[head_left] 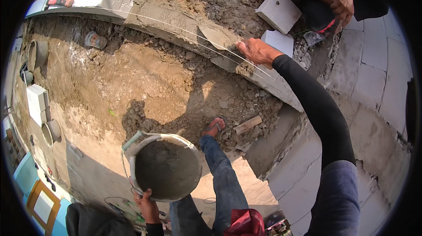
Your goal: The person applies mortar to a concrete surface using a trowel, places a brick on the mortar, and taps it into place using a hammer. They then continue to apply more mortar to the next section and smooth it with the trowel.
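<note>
My right hand (256, 52) is closed around the handle of a trowel, mostly hidden by the fingers. The trowel's grey blade (214, 37) lies over wet mortar spread along the top of a low wall (176, 28). A taut white string (193, 33) runs along the wall, close by the blade and hand. At the lower middle, my left hand (147, 206) grips the near rim of a round bucket (198, 157). Grey wet mortar (165, 168) sits inside it, and its wire handle hangs at the left.
White blocks (278, 12) lie beyond the wall beside another person's hands (343, 2). A red-and-black-handled tool (60, 2) rests on the white blocks at the wall's far left. Buckets (51, 132) and a white block stack (37, 100) stand left. A wood piece (247, 124) lies near my foot.
</note>
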Available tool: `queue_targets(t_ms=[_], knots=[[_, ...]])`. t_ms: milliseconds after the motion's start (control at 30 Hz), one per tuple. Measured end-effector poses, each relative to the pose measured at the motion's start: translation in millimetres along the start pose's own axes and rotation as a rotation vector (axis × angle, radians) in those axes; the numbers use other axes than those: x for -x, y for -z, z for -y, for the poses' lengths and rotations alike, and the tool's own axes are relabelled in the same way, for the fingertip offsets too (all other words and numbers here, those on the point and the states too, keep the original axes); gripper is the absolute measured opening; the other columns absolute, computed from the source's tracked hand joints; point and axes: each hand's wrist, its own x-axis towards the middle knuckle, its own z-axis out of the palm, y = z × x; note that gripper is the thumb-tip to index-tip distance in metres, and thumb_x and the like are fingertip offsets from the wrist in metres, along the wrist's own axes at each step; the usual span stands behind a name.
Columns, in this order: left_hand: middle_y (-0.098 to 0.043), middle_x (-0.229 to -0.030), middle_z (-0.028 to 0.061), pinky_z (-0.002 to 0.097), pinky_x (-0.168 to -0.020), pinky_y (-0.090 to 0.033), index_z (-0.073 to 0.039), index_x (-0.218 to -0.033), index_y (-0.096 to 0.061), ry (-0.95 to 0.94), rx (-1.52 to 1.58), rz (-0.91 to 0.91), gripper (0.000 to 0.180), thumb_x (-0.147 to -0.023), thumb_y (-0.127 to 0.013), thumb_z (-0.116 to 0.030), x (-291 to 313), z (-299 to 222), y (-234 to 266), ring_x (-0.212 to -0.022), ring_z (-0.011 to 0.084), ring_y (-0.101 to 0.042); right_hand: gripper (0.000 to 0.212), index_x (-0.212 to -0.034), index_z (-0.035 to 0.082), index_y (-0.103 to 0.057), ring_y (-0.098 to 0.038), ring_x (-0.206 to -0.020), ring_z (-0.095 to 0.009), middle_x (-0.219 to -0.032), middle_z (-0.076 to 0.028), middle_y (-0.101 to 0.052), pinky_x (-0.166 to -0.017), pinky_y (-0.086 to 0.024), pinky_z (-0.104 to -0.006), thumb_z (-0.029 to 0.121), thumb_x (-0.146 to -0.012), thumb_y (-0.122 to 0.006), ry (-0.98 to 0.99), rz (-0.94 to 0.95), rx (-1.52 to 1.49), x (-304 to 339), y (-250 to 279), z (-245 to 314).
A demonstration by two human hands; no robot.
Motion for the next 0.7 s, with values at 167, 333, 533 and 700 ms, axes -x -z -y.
queue_targets(t_ms=[167, 333, 533, 700], knots=[[-0.064, -0.115, 0.0055, 0.0326, -0.096, -0.047, -0.001, -0.125, -0.056, 0.004, -0.049, 0.046, 0.043, -0.083, -0.064, -0.002, 7, -19, -3, -0.104, 0.0184, -0.06, 0.043, -0.099, 0.005, -0.067, -0.07, -0.078, -0.042, -0.081, -0.022, -0.071, -0.071, -0.056, -0.0517, 0.044, -0.104, -0.05, 0.099, -0.315, 0.455, 56, 11, -24], [-0.067, -0.116, 0.0067, 0.0342, -0.096, -0.049, -0.002, -0.129, -0.056, -0.083, 0.018, 0.093, 0.046, -0.084, -0.062, 0.004, 0, -22, 20, -0.104, 0.0202, -0.064, 0.035, -0.092, 0.005, -0.062, -0.065, -0.069, -0.041, -0.07, -0.021, -0.063, -0.061, -0.049, -0.0491, 0.038, -0.102, -0.055, -0.095, -0.639, 0.392, 187, 49, 3], [-0.064, -0.123, 0.0071, 0.033, -0.098, -0.047, -0.001, -0.141, -0.052, -0.053, 0.057, 0.074, 0.06, -0.082, -0.063, 0.004, -13, -27, 48, -0.109, 0.0198, -0.06, 0.034, -0.098, 0.001, -0.055, -0.044, -0.058, -0.018, -0.068, -0.007, -0.045, -0.056, -0.039, -0.0346, 0.03, -0.107, -0.041, -0.184, -0.472, -0.586, 288, -39, 91], [-0.064, -0.118, 0.008, 0.0364, -0.095, -0.051, -0.002, -0.134, -0.053, -0.076, 0.031, 0.09, 0.05, -0.085, -0.062, 0.004, -13, -50, 69, -0.104, 0.021, -0.062, 0.037, -0.102, 0.0, -0.054, -0.055, -0.051, -0.016, -0.067, -0.005, -0.053, -0.05, -0.047, -0.0337, 0.035, -0.108, -0.042, -0.303, -0.472, -0.952, 224, -224, 111]])
